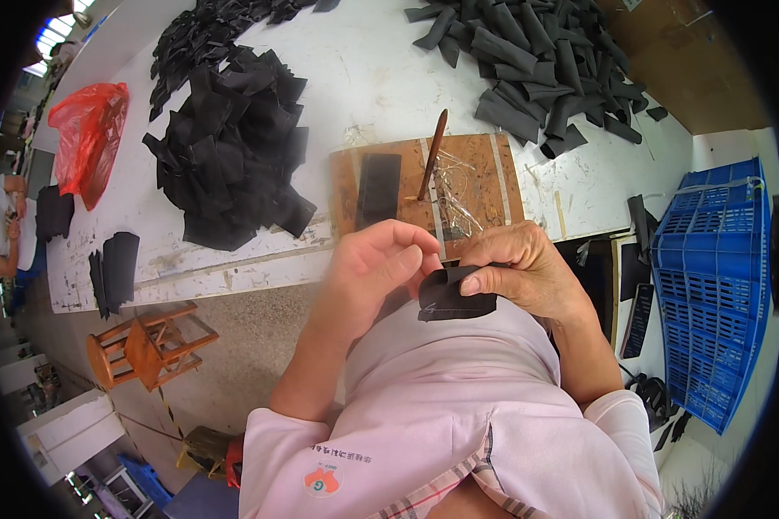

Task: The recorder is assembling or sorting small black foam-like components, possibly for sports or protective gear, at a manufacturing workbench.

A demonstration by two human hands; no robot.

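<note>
A small black fabric piece (455, 295) is pinched between my two hands just above my lap. My right hand (523, 269) grips its upper right part with thumb on top. My left hand (374, 263) holds its left edge with curled fingers. Beyond them on the white table (355, 78) lies a brown wooden board (483, 173) with a flat black strip (377, 189), a brown-handled brush (433, 154) and some thin threads.
A heap of flat black pieces (230, 147) lies left of the board, and a pile of folded black pieces (537, 60) lies at the far right. A blue plastic crate (710, 277) stands right. A red bag (88, 137) and a wooden stool (147, 342) are left.
</note>
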